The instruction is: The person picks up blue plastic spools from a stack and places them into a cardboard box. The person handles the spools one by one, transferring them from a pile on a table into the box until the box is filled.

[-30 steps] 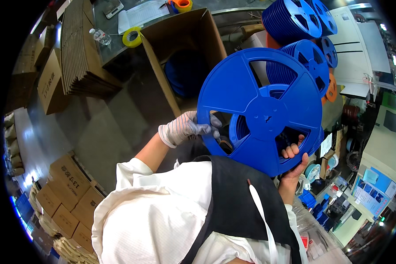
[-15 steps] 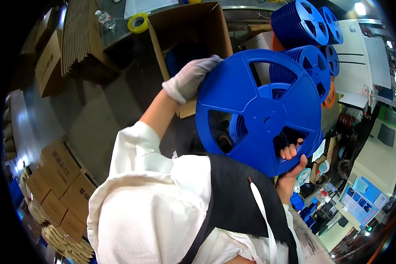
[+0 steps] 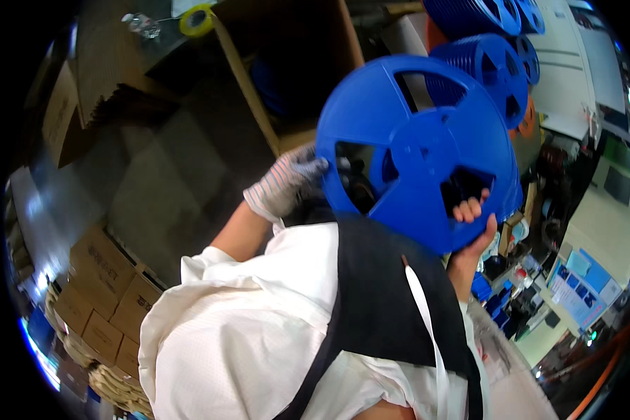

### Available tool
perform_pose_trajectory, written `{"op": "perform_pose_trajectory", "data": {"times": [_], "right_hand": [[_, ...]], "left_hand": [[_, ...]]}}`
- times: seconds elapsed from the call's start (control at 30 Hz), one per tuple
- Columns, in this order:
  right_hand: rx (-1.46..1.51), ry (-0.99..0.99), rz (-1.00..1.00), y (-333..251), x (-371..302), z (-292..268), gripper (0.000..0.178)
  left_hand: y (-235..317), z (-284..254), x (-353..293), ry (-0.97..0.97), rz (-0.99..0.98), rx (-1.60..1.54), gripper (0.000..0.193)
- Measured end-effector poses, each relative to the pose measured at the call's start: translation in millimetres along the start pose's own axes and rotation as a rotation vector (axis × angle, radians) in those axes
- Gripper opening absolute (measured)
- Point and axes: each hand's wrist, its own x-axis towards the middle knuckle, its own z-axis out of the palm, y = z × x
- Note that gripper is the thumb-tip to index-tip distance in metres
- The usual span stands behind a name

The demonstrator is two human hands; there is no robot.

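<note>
A large blue plastic reel (image 3: pixel 427 136) with cut-out windows is held up in front of my chest, its flat face toward me. My left hand (image 3: pixel 283 183), in a striped knit glove with dark fingertips, is closed on the reel's left rim. Bare fingers of my right hand (image 3: pixel 474 220) hook through the lower right window, while the thumb lies outside the rim. More blue reel edge shows behind on the right; whether it is one reel or a stack, I cannot tell. Beyond my left hand stands an open cardboard box (image 3: pixel 243 84) with something blue inside its shadow.
Stacks of blue reels (image 3: pixel 479 70) stand at the far right, with orange reels (image 3: pixel 528 115) below. A tape roll (image 3: pixel 196 21) and a plastic bottle (image 3: pixel 141 26) lie at the far left near folded cardboard (image 3: pixel 112 63). Closed cartons (image 3: pixel 101 276) are piled lower left.
My left hand has slid down the reel's left rim from its upper left. The reel has moved slightly up in the view, still in my right hand.
</note>
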Motion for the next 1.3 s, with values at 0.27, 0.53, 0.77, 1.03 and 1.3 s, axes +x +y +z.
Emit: {"op": "perform_pose_trajectory", "data": {"times": [0.27,0.53,0.77,1.03,1.3], "right_hand": [[-0.137,0.227,0.062,3,21,5,0.040],[-0.183,0.385,0.074,8,15,-1,0.042],[-0.237,0.476,0.081,14,7,-1,0.038],[-0.125,0.331,0.081,20,0,1,0.030],[0.066,0.024,-0.096,13,-1,6,0.038]], "left_hand": [[28,-41,21,0.119,0.281,0.050,0.038],[31,-88,23,0.384,0.403,0.076,0.028],[16,-148,92,0.672,0.406,0.522,0.019],[16,-189,162,1.208,-0.073,0.986,0.072],[11,-144,146,0.780,0.173,1.319,0.072]]}}
